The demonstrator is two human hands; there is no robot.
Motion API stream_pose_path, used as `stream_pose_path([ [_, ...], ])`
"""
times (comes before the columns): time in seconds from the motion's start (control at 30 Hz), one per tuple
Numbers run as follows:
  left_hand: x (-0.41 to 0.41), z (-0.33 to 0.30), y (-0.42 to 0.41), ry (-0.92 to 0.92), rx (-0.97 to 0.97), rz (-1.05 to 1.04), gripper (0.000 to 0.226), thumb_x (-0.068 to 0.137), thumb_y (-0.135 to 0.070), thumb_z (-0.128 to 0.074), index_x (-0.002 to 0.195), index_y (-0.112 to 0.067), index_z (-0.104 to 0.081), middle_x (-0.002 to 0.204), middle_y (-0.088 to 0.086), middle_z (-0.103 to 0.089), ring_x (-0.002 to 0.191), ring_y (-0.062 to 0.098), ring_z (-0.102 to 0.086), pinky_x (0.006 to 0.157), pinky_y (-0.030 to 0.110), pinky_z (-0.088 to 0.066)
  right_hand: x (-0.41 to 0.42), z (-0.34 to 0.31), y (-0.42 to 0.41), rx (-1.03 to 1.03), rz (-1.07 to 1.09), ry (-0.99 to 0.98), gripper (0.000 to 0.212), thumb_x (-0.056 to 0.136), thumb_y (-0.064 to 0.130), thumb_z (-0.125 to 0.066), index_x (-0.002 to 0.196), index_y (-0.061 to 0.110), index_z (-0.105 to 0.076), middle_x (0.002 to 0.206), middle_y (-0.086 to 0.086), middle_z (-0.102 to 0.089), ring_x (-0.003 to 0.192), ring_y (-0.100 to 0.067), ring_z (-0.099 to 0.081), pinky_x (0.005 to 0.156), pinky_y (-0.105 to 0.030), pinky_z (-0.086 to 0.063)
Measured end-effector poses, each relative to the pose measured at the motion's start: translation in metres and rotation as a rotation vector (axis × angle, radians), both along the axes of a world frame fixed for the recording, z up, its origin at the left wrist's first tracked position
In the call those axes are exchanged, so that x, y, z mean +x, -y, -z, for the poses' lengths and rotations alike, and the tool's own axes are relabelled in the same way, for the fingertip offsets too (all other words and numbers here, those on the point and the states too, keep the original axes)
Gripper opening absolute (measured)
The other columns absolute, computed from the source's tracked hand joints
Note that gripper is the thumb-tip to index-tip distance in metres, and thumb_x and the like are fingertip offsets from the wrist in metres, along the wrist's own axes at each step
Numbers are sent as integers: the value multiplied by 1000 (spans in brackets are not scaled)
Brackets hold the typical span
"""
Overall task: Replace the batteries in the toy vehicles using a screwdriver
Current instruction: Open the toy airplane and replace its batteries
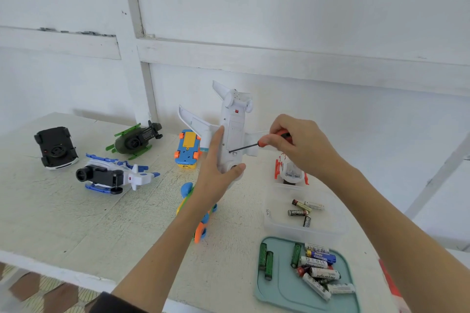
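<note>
Head view, looking down on a pale, scuffed table (76, 211). A white plastic toy airplane (232, 132) is held nose-down, underside toward the camera, above the table's middle; a small red switch shows near its tail. The left hand (218, 173) grips the lower fuselage, thumb curled across the nose. The right hand (297, 142) pinches the orange handle of a screwdriver (256, 144), whose dark shaft slants down-left to a point at the lower edge of the belly panel. Other toys lie upturned: a black car (56, 147), a green helicopter (136, 140), a blue-and-white helicopter (114, 175) and a blue-and-yellow bus (187, 148), all well apart from the table's near edge. At right, a clear tub (274, 221) holds loose batteries just beyond a teal tray (269, 292) bearing more cylindrical cells.
</note>
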State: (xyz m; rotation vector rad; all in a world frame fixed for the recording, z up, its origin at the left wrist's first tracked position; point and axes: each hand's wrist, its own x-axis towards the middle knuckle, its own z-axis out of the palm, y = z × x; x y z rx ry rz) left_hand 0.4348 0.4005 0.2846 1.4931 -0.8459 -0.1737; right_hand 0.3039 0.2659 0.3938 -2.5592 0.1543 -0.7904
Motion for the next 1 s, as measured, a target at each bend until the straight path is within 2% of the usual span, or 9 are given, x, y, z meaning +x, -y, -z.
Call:
stream_pose_path([
  [0.13, -1, -3, -1, -21, -34, -4, 85, 66, -49, -72, 133, -70, -24, 149, -18, -37, 135, 16, -43, 108, 49, -43, -5, 0, -2, -50, -130, 18, 20, 83, 13, -67, 91, 16, -50, 90, 2, -49, 73, 5, -49, 66, -10, -39],
  [0.23, -2, -4, -2, -11, -20, -4, 85, 65, -51, -72, 131, -73, -23, 143, -16, -41, 130, 17, -47, 104, 49, -46, -3, 1, -1, -90, 34, 11, 25, 90, 34, -57, 80, 12, -49, 84, 11, -65, 59, -1, -49, 56, -22, -38],
  [0.33, -4, -5, -1, -25, -26, -1, 86, 64, -51, -72, 131, -73, -24, 144, -11, -40, 129, 16, -48, 104, 48, -47, -3, 2, -1, -141, 117, -57, 36, 89, 47, -50, 79, 13, -51, 75, 19, -64, 54, 1, -49, 52, -24, -35],
  [0.47, -1, -4, -1, -20, -48, -13, 87, 68, -43, -73, 138, -61, -24, 146, -22, -36, 136, 15, -42, 108, 47, -43, -6, 6, 2, -63, -112, -19, 9, 82, 15, -68, 89, 13, -63, 85, 6, -58, 72, -1, -53, 64, -18, -42],
  [0.57, -1, -3, -1, -19, -36, -18, 88, 65, -48, -72, 138, -63, -25, 141, -20, -39, 133, 15, -44, 106, 46, -46, -5, 7, 3, -11, 58, -55, 15, 87, 32, -62, 84, 18, -68, 67, 2, -65, 61, -8, -58, 61, -30, -47],
  [0.67, -1, -4, 0, -23, -32, -27, 89, 65, -49, -72, 138, -65, -24, 142, -14, -40, 131, 15, -46, 104, 46, -47, -4, 10, 5, -61, 151, -84, 32, 88, 44, -54, 82, 17, -69, 58, 5, -65, 46, -6, -50, 54, -26, -41],
  [0.8, -3, -8, 1, -7, -53, -26, 86, 66, -48, -71, 135, -68, -24, 148, -21, -35, 136, 14, -41, 109, 47, -42, -7, 10, 3, -21, -52, 34, 28, 74, 18, -77, 93, 12, -57, 75, 6, -52, 64, 7, -50, 60, -9, -37],
  [0.87, -3, -10, 1, -13, -77, -19, 84, 66, -47, -71, 133, -68, -25, 152, -20, -33, 138, 13, -40, 110, 46, -42, -5, 13, 5, -88, -87, 92, 26, 71, 5, -75, 86, 8, -55, 82, 4, -49, 69, 2, -48, 62, -9, -37],
  [1.0, -3, -10, 1, -14, -80, -27, 83, 67, -47, -72, 132, -70, -26, 153, -20, -32, 138, 12, -39, 111, 47, -41, -3, 13, 7, -226, 79, 142, 24, 79, 34, -67, 77, 11, -60, 69, 9, -51, 57, -11, -46, 51, -23, -35],
])
